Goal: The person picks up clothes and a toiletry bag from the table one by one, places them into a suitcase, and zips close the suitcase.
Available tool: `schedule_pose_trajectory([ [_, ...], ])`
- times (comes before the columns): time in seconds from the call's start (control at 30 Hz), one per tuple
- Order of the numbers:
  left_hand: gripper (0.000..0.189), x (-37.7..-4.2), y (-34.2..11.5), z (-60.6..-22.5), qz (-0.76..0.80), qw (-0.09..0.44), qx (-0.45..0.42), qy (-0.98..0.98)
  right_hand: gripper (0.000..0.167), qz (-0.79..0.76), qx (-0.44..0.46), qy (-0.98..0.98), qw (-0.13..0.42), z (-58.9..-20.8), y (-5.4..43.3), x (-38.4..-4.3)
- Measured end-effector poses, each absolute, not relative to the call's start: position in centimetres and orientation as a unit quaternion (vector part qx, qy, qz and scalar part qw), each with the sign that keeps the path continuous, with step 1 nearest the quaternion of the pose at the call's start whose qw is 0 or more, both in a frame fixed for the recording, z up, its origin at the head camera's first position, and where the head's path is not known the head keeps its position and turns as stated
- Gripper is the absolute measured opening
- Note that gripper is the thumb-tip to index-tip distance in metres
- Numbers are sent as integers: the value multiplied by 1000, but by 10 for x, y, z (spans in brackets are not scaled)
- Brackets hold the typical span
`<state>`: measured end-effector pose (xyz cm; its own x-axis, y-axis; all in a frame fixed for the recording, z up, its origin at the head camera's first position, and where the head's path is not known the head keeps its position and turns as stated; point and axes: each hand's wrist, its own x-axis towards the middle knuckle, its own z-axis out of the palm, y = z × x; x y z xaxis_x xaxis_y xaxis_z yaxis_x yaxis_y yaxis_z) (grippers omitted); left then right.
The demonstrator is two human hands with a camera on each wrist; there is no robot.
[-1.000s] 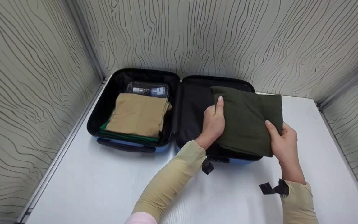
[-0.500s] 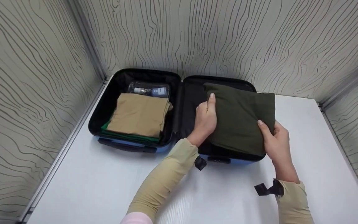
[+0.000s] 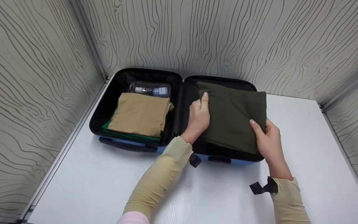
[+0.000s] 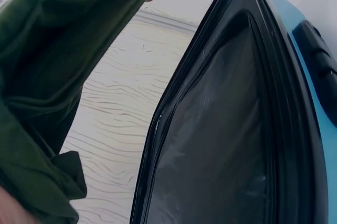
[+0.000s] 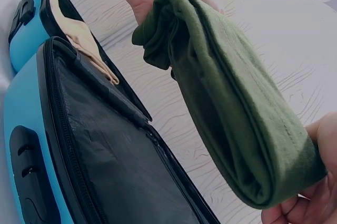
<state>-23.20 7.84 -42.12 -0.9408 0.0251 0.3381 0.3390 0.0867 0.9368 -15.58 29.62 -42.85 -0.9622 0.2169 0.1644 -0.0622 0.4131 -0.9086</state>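
Between my two hands is a folded dark green garment [image 3: 231, 115], held above the right half of the open suitcase [image 3: 185, 124]. My left hand [image 3: 199, 116] grips its left edge with the thumb on top. At the lower right edge my right hand [image 3: 269, 138] pinches the cloth, thumb on top and fingers underneath. The right wrist view shows the folded layers of the garment [image 5: 231, 103] from the side, apart from the suitcase's black lining [image 5: 116, 150]. In the left wrist view, the garment [image 4: 47, 60] hangs beside the lined half [image 4: 216, 124].
The suitcase's left half holds a folded tan garment [image 3: 138, 115] on top of a green one [image 3: 132, 136]. Behind them lies a clear pouch [image 3: 151, 89] with small bottles. The suitcase lies on a white table [image 3: 82, 180], with patterned walls [image 3: 154, 37] behind and at the sides.
Both hands have moved left with the dark green garment, bringing it further over the right half of the suitcase. The things in the left half keep their places.
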Motion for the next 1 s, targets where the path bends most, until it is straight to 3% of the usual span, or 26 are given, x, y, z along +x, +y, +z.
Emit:
schedule_pose_trajectory([
  [0.47, 43, -247, 58, -419, -630, 115, -110, -760, 43, 532, -19, -840, 104, -422, 284, -170],
  [0.7, 62, -250, 47, -421, -635, 77, -46, -767, 49, 527, -3, -845, 91, -424, 277, -174],
  [1.0, 64, -256, 28, -421, -634, 52, -34, -771, 43, 544, 34, -834, 86, -420, 263, -182],
])
